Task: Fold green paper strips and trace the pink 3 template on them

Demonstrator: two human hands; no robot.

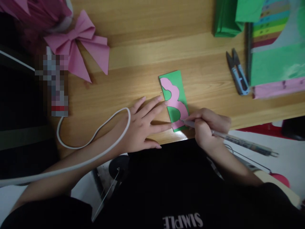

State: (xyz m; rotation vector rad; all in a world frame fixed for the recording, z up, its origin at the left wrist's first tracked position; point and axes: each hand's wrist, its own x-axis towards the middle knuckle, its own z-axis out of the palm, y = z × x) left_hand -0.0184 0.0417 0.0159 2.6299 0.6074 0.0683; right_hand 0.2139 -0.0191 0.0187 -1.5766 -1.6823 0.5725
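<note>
A small green paper rectangle [177, 83] lies on the wooden table [147, 60], with a wavy pink paper shape [175, 95] on top of it. My left hand [143, 124] lies flat with its fingers spread, the fingertips pressing the left edge of the pink shape. My right hand [206, 125] is closed on a silver pen [228, 136]. The pen's tip touches the lower end of the pink shape, near the table's front edge.
A pink paper bow [78, 44] sits at the back left. Blue thread snips [237, 73] lie at the right, beside stacks of green and coloured paper [274, 47]. Folded green paper [227, 17] lies at the back. A white cable [92, 140] loops over my left wrist.
</note>
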